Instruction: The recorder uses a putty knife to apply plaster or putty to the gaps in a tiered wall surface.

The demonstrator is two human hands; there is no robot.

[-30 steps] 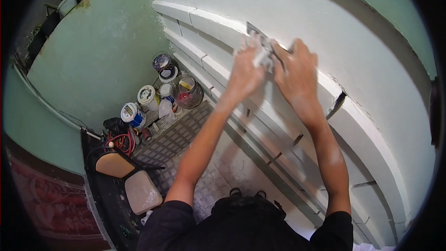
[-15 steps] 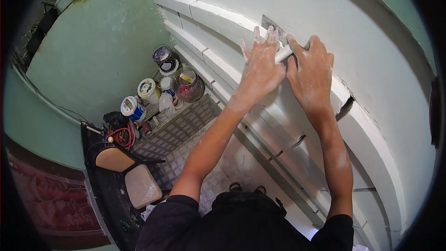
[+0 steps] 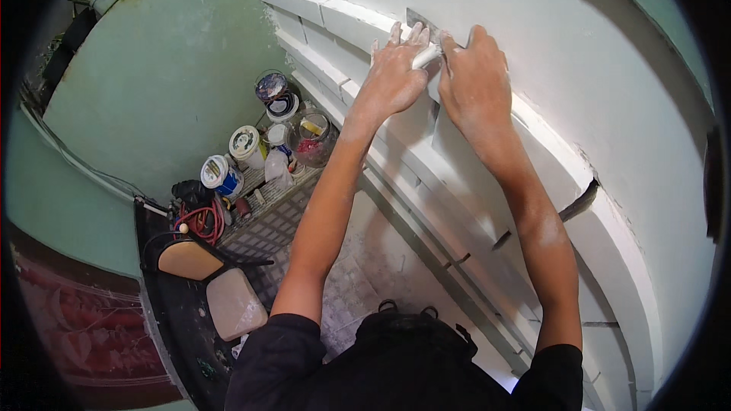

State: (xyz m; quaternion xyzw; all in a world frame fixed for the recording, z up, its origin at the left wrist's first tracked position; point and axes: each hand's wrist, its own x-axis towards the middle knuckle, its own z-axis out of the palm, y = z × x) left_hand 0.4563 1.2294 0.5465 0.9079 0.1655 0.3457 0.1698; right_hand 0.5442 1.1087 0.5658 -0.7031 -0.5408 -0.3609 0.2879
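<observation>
Both my hands press a putty knife (image 3: 423, 33) with a metal blade and white handle against a white stepped wall moulding (image 3: 533, 129). My left hand (image 3: 394, 70) lies over the handle from the left, fingers spread upward. My right hand (image 3: 474, 76) grips the handle from the right. The blade sits flat on the upper ledge of the moulding. Both hands and forearms are dusted with white powder.
Far below stand several paint buckets and tubs (image 3: 251, 144) on a grated floor (image 3: 282, 221) against a green wall (image 3: 152, 84). A coiled red cable (image 3: 199, 222) and a black chair with tan cushions (image 3: 205, 281) are at lower left. A dark gap (image 3: 579, 202) breaks the moulding at right.
Both hands with the putty knife have slid slightly up and left along the moulding; the view has shifted with them.
</observation>
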